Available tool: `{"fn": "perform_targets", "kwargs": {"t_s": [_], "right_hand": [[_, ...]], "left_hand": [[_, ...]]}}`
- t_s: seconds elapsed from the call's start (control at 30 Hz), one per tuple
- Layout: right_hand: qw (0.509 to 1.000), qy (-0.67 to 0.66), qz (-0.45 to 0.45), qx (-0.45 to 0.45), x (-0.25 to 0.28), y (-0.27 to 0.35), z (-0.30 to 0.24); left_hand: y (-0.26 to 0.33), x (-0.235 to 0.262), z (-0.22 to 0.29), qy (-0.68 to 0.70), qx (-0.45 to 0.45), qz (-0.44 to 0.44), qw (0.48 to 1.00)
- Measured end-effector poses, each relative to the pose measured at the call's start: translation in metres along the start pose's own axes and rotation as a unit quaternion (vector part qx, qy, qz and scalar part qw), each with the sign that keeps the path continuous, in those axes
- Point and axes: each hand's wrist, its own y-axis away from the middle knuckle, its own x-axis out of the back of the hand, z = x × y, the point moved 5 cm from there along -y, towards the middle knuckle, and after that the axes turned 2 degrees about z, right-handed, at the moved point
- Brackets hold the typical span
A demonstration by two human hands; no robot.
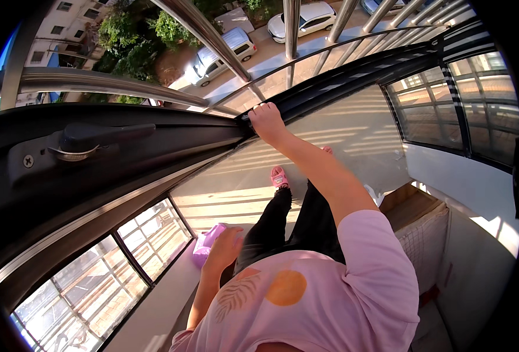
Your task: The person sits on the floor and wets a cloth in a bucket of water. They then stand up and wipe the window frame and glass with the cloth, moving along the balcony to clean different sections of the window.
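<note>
Pink shirt [324, 299] at lower centre, printed with an orange circle and leaf motif. Trousers [289, 226]: black. Slipper [279, 177]: pink. Cloth [205, 245]: lilac. Window frame [113, 152]: black.

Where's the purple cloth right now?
In the head view, the purple cloth sits low on the left, under the left hand, on the ledge beside the window grille.

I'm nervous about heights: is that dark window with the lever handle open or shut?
Open. The dark window frame with its lever handle swings inward, and the right hand reaches past it to the outer metal railing, nothing between.
</note>
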Motion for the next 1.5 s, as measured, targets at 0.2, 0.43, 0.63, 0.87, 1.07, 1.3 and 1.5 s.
{"fn": "perform_targets", "kwargs": {"t_s": [0.2, 0.43, 0.63, 0.87, 1.07, 1.3, 1.5], "right_hand": [[0.991, -0.104, 0.075, 0.038, 0.01, 0.005, 0.0], [0.999, 0.0, 0.037, -0.012, -0.002, 0.004, -0.036], [0.996, 0.077, -0.021, 0.041, -0.008, 0.002, -0.029], [0.996, 0.025, 0.085, -0.004, 0.02, 0.015, 0.025], [0.999, 0.038, -0.008, -0.032, -0.005, 0.001, -0.036], [0.999, 0.025, 0.022, 0.025, 0.013, 0.018, 0.035], [0.997, 0.014, 0.066, -0.028, 0.032, 0.023, 0.079]], "left_hand": [[0.005, -0.011, -0.022, -0.039, 0.011, -0.033, 0.999], [-0.007, -0.014, -0.013, -0.049, 0.004, -0.038, 0.998], [-0.009, -0.003, -0.003, -0.021, -0.018, -0.001, 1.0], [0.009, -0.026, -0.04, -0.041, 0.029, -0.034, 0.998], [0.002, -0.021, -0.006, -0.028, 0.01, -0.033, 0.999], [-0.002, -0.002, -0.01, -0.027, 0.008, -0.001, 1.0], [-0.003, -0.017, -0.026, -0.06, 0.032, -0.06, 0.996]]}}
